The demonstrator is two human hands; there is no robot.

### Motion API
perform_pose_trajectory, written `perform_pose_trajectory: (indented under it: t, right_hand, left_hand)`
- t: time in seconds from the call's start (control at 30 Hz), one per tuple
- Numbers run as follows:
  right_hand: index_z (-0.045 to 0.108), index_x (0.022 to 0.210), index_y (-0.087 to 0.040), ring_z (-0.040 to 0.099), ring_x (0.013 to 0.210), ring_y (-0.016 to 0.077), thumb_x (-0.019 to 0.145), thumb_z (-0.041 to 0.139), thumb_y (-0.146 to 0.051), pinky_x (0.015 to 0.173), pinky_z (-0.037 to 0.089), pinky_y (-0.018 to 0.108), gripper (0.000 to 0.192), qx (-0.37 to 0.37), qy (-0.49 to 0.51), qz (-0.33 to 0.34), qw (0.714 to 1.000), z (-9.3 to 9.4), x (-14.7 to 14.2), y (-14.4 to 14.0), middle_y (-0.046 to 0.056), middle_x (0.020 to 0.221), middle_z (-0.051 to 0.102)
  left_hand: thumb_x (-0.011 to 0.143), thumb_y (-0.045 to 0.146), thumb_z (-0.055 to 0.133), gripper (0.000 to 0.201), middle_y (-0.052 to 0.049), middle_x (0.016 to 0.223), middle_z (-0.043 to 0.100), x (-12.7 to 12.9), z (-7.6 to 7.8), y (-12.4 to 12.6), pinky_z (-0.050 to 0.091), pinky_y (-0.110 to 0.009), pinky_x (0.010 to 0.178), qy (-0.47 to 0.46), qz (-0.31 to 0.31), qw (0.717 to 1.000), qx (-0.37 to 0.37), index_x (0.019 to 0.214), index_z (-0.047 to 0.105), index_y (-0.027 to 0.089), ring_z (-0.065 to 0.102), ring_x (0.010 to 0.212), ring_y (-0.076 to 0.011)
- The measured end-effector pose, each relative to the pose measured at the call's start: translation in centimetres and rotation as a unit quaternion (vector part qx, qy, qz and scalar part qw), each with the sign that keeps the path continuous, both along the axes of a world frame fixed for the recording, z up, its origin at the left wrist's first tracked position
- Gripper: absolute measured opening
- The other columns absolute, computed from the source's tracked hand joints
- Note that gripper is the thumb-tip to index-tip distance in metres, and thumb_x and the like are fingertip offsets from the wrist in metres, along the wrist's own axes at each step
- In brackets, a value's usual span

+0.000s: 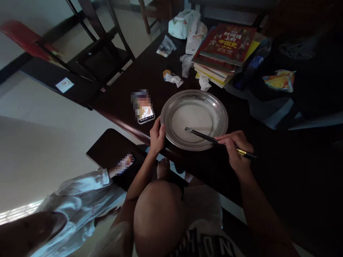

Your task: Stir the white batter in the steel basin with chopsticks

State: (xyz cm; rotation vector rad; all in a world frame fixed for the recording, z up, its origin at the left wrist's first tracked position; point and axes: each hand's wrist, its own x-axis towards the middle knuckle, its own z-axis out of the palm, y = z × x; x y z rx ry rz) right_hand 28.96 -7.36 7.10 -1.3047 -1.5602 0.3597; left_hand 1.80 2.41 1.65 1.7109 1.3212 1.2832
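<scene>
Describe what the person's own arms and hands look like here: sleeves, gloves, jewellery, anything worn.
Both forearms are bare up to where they leave the picture, with no sleeve in view. The left hand and the right hand wear no gloves. No watch, bracelet or ring can be made out, though the light is dim. The fingers look slender, with short nails as far as the picture shows.

The phone screen is blurred out, and the chopsticks' middle hides under the right hand's fingers.

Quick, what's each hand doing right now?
Left hand: closed on the rim of the metal plate.
Right hand: closed, holding chopsticks over the plate.
</scene>
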Motion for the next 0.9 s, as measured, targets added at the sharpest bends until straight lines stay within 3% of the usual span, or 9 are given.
perform_pose_trajectory:
  t: [0.1,0.27,0.47,0.57,0.67,0.73,0.77,0.83,0.9]
  right_hand:
    - [0.073,0.087,-0.028,0.067,0.090,0.0202,0.099,0.059,-0.021,0.082,0.052,0.041,0.020,-0.010,-0.027,0.025,0.999,0.1,-0.1,0.0,-0.002,0.092,0.081]
    - [0.073,0.084,-0.028,0.067,0.087,0.0205,0.100,0.056,-0.022,0.080,0.052,0.041,0.024,0.011,-0.016,-0.011,1.000,0.0,0.1,0.0,-0.001,0.088,0.081]
    - [0.073,0.087,-0.028,0.068,0.088,0.0206,0.097,0.061,-0.021,0.082,0.052,0.041,0.017,0.003,-0.044,0.018,0.999,0.2,0.0,0.2,-0.001,0.094,0.083]
    - [0.073,0.084,-0.028,0.067,0.087,0.0205,0.099,0.058,-0.020,0.080,0.052,0.040,0.022,0.009,-0.020,-0.016,1.000,0.2,0.2,0.2,-0.001,0.091,0.082]
    - [0.072,0.082,-0.028,0.067,0.085,0.0207,0.100,0.055,-0.020,0.077,0.052,0.040,0.026,0.006,-0.006,-0.013,1.000,0.1,0.4,0.3,-0.001,0.085,0.081]
    - [0.073,0.084,-0.028,0.068,0.084,0.0200,0.098,0.058,-0.020,0.078,0.052,0.040,0.023,0.009,-0.025,0.015,1.000,0.1,0.3,0.4,-0.002,0.088,0.082]
    - [0.073,0.085,-0.028,0.069,0.083,0.0196,0.097,0.059,-0.019,0.079,0.052,0.041,0.021,0.015,-0.036,0.025,0.999,0.2,0.2,0.5,-0.002,0.089,0.082]
    - [0.073,0.087,-0.028,0.070,0.082,0.0191,0.096,0.060,-0.018,0.078,0.052,0.041,0.019,0.029,-0.047,0.022,0.998,0.3,0.1,0.7,-0.003,0.090,0.082]
    - [0.072,0.086,-0.028,0.068,0.082,0.0192,0.097,0.059,-0.017,0.076,0.052,0.040,0.021,0.035,-0.038,-0.003,0.999,0.3,0.0,0.7,-0.002,0.089,0.082]
  left_hand:
    - [0.096,0.073,0.042,0.071,-0.015,0.129,0.072,0.1,0.0,-0.1,0.053,-0.045,0.105,-0.003,0.003,1.000,-0.007,0.134,0.063,0.016,0.067,0.120,-0.0302]
    - [0.096,0.073,0.043,0.071,-0.016,0.131,0.071,0.1,-0.1,-0.2,0.053,-0.045,0.105,-0.012,0.007,1.000,-0.014,0.134,0.063,0.016,0.067,0.120,-0.0306]
    - [0.098,0.070,0.043,0.069,-0.016,0.132,0.071,0.3,0.5,-0.2,0.049,-0.047,0.111,-0.013,0.024,0.999,-0.027,0.136,0.064,0.016,0.065,0.126,-0.0308]
    - [0.099,0.064,0.050,0.061,-0.014,0.142,0.066,0.4,1.1,-1.6,0.042,-0.045,0.119,-0.038,0.056,0.997,-0.028,0.138,0.064,0.019,0.058,0.137,-0.0284]
    - [0.100,0.059,0.051,0.053,-0.012,0.134,0.070,-0.5,1.0,-4.5,0.054,-0.039,0.104,-0.165,0.099,0.980,-0.056,0.135,0.065,0.022,0.069,0.119,-0.0238]
    - [0.100,0.050,0.052,0.043,-0.011,0.116,0.076,-2.0,0.2,-6.9,0.059,-0.030,0.087,-0.286,0.138,0.939,-0.134,0.123,0.072,0.019,0.073,0.102,-0.0196]
    - [0.100,0.043,0.052,0.038,-0.011,0.108,0.078,-3.0,-0.3,-8.1,0.059,-0.027,0.080,-0.350,0.158,0.902,-0.198,0.117,0.074,0.017,0.074,0.093,-0.0175]
    - [0.101,0.031,0.044,0.037,-0.012,0.097,0.079,-5.4,-1.6,-10.2,0.060,-0.026,0.076,-0.456,0.206,0.795,-0.342,0.117,0.073,0.013,0.076,0.085,-0.0174]
    - [0.101,0.020,0.035,0.046,-0.014,0.097,0.080,-7.9,-3.0,-12.0,0.062,-0.028,0.078,-0.538,0.254,0.692,-0.410,0.136,0.063,0.010,0.078,0.086,-0.0187]
